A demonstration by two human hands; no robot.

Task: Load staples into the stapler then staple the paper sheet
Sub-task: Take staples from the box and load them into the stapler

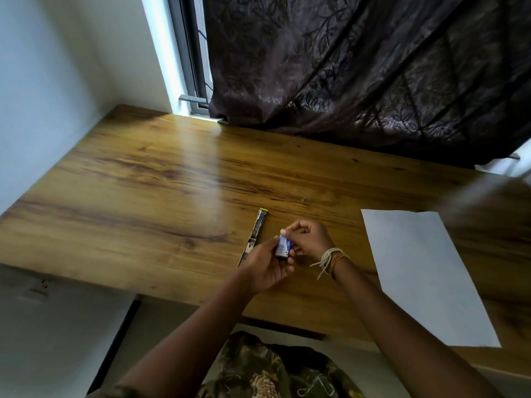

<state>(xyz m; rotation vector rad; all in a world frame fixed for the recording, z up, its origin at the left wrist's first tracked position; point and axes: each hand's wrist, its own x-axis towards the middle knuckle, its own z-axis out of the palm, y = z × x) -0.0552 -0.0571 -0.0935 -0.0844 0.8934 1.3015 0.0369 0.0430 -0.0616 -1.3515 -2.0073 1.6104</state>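
A small blue and white staple box (283,247) is held above the wooden desk (143,179). My left hand (265,265) cups it from below. My right hand (309,238) pinches its upper end with thumb and fingers. The stapler (256,230) lies swung open flat on the desk just left of my hands, yellow tip pointing away from me; its near end is hidden behind my left hand. A white paper sheet (425,271) lies flat on the desk to the right, apart from both hands.
A dark patterned curtain (373,67) hangs over the desk's far edge, with a window frame (189,53) and white wall to the left. The desk's near edge runs just under my forearms. A wall socket (38,288) sits below the desk on the left.
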